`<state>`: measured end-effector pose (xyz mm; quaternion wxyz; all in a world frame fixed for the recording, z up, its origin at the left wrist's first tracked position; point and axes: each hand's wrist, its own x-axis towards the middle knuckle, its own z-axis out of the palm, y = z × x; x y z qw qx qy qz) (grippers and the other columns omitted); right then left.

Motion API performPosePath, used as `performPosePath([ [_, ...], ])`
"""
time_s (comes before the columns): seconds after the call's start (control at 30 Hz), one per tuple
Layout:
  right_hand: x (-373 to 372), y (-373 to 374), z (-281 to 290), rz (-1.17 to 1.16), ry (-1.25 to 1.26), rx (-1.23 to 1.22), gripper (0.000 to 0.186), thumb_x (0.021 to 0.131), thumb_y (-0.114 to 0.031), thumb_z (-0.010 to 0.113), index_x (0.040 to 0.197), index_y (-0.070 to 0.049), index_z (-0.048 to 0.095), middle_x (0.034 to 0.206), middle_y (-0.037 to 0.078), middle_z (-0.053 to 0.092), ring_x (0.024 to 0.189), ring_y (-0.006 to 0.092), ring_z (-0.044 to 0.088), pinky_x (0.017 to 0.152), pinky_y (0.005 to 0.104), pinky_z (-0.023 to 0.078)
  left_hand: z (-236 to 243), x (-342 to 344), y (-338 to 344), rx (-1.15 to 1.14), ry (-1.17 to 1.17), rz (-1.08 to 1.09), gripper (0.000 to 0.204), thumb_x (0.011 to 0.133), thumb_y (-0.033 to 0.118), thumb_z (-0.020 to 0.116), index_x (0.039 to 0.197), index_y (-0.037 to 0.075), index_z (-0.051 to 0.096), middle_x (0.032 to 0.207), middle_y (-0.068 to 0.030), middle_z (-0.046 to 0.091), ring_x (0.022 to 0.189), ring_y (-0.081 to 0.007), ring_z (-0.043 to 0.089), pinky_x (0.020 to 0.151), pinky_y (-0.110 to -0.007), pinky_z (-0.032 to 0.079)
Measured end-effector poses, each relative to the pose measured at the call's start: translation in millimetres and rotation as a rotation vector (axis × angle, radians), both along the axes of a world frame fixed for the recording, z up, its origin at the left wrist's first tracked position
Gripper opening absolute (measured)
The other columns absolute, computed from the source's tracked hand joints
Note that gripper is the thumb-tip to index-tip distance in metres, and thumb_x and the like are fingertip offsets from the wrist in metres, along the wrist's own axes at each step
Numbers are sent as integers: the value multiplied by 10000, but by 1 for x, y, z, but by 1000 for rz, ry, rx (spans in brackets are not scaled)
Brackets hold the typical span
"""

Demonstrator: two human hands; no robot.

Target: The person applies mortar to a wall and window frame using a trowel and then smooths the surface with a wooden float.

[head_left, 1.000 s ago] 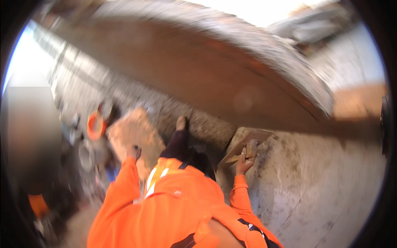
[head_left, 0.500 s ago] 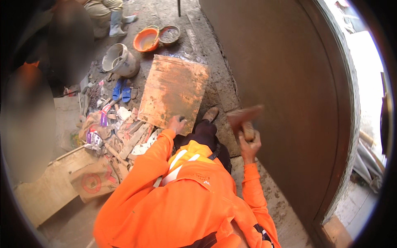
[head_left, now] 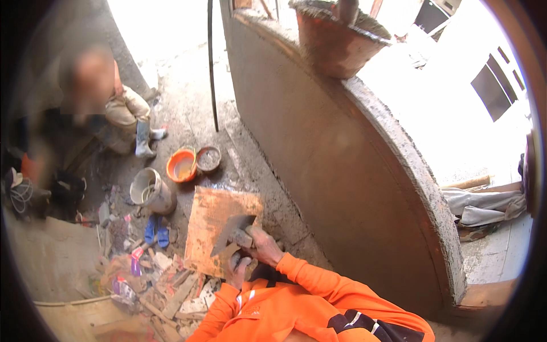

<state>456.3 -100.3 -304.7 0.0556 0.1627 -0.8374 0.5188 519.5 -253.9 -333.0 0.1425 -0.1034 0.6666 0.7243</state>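
My right hand (head_left: pixel 265 246) is wrapped around the handle of a plastering trowel (head_left: pixel 231 232). Its dark flat blade is tilted above a mortar-smeared wooden board (head_left: pixel 211 208). Close below it, at the board's near edge, is my left hand (head_left: pixel 238 269), its fingers curled beside a tan block-like piece (head_left: pixel 225 257). Whether that piece is in its grip I cannot tell. To the right rises a low curved wall (head_left: pixel 342 188) with a smooth brown plaster face.
An orange bucket of mortar (head_left: pixel 336 45) stands on the wall top, another person's hand (head_left: pixel 345 10) at it. Left of the wall are an orange basin (head_left: pixel 182 165), a dark bowl (head_left: pixel 208 159), a pale bucket (head_left: pixel 152 191), blue slippers (head_left: pixel 156 231) and rubble (head_left: pixel 176 285). A person (head_left: pixel 128 111) sits beyond.
My right hand has brought the trowel from the wall face leftward over the board, near my left hand. The view has tilted up, bringing in the wall top and its bucket.
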Motion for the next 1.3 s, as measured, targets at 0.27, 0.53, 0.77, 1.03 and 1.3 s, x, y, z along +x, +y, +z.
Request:
performPosePath([
  [0.27,-4,-21,-2,297,212,163,487,697,-93,689,1133,29,509,1110,215,573,1024,399,571,881,431,480,54,-18,29,369,-122,551,357,863,353,601,1072,64,605,1056,-46,608,1001,-186,568,874,-333,458],
  [0.53,-29,34,69,593,-304,444,419,870,-228,608,1252,-70,545,1078,208,598,947,396,604,828,463,507,-86,-37,-30,538,-456,774,491,793,450,586,1114,80,569,934,-127,613,745,-298,616,633,-408,531],
  [0.77,-116,146,306,-157,675,619,337,803,-147,661,1120,-50,599,1141,171,585,1056,349,574,806,438,536,-199,-70,-50,650,-751,1081,582,784,532,510,1164,92,519,1043,-167,569,796,-313,572,690,-422,512],
  [1.03,-257,210,473,-469,28,795,337,830,-311,651,933,10,656,651,116,639,566,235,658,570,355,571,-191,-108,-25,104,-623,1113,424,746,434,631,984,85,596,950,-95,609,801,-255,575,678,-355,464],
  [1.3,-266,229,479,-555,-560,1336,406,811,-417,558,839,-30,678,757,114,669,612,204,641,522,358,521,18,-226,-28,289,65,764,308,771,239,747,918,-13,650,849,-70,626,715,-173,601,658,-303,488],
])
